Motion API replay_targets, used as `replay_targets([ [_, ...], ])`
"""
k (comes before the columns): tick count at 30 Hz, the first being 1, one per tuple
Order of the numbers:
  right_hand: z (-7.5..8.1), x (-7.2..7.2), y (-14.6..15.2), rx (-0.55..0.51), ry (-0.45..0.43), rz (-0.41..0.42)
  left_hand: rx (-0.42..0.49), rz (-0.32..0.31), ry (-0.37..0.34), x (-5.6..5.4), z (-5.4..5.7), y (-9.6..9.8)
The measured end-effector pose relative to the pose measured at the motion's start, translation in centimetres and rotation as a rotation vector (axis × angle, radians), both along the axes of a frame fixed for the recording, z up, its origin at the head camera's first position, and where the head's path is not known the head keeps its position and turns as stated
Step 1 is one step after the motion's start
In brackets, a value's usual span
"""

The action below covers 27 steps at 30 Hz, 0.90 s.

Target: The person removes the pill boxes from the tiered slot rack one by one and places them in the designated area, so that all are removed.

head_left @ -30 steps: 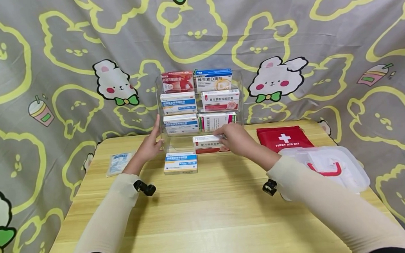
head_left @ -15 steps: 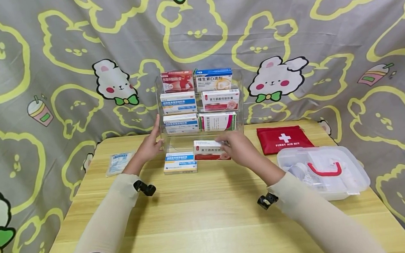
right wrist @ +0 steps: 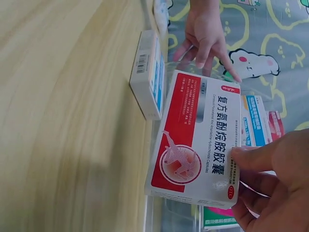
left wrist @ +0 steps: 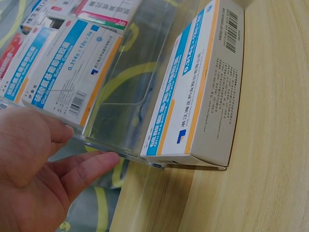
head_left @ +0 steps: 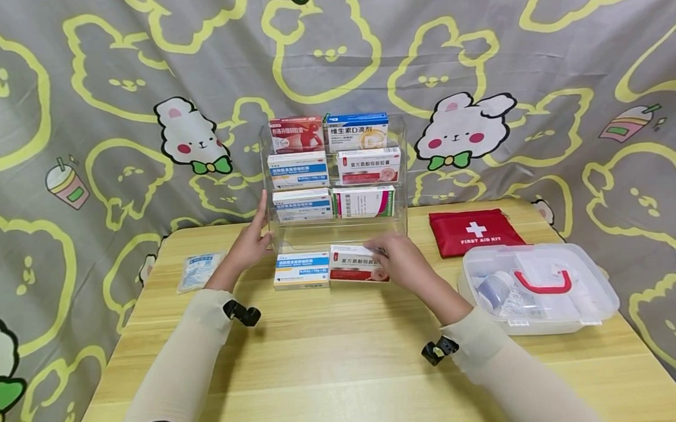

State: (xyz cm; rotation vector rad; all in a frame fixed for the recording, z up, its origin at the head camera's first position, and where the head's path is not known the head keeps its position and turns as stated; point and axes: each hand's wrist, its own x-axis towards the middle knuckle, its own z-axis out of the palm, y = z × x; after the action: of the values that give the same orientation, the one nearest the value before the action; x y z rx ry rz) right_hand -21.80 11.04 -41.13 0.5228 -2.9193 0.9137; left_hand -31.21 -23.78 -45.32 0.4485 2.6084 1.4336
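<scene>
In the head view, my right hand [head_left: 403, 259] pinches a red-and-white medicine box [head_left: 356, 265] by its right end, thumb on the printed face. The box is tilted, its label up, at the front of the clear display rack [head_left: 316, 235]. Beside it on the left is a blue-and-white medicine box [head_left: 301, 270] on the lowest tier. My left hand [head_left: 249, 246] rests against the rack's left side with fingers extended; the left wrist view shows its fingertips [left wrist: 108, 159] at the rack's clear edge. Whether the red-and-white box touches the rack's lowest tier is unclear.
Several medicine boxes stand in pairs on the upper tiers, including a vitamin D box [head_left: 358, 131]. At right lie a red first aid pouch [head_left: 475, 233] and a clear plastic case [head_left: 542, 314] with a red handle. A small packet [head_left: 199, 273] lies at left.
My right hand has drawn the red-and-white box forward and down from the rack's lowest tier, level with the blue-and-white box. My left hand has stayed at the rack's side.
</scene>
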Motion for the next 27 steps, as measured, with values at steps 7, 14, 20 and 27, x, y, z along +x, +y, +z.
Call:
replay_targets([
  [7,-1.0,-0.5,0.5,0.049,-0.027,-0.009,-0.001,-0.002,-0.001,-0.1,-0.1,0.0],
  [14,-2.4,-1.2,1.0,0.053,-0.111,-0.006,0.003,0.001,-0.003,-0.1,-0.2,0.0],
  [20,-3.3,-1.8,1.5,-0.004,-0.144,0.004,0.005,0.008,0.0,-0.1,-0.2,0.1],
  [27,-4.6,-2.6,1.9,-0.095,-0.166,0.034,-0.002,0.003,0.009,-0.1,-0.2,0.0],
])
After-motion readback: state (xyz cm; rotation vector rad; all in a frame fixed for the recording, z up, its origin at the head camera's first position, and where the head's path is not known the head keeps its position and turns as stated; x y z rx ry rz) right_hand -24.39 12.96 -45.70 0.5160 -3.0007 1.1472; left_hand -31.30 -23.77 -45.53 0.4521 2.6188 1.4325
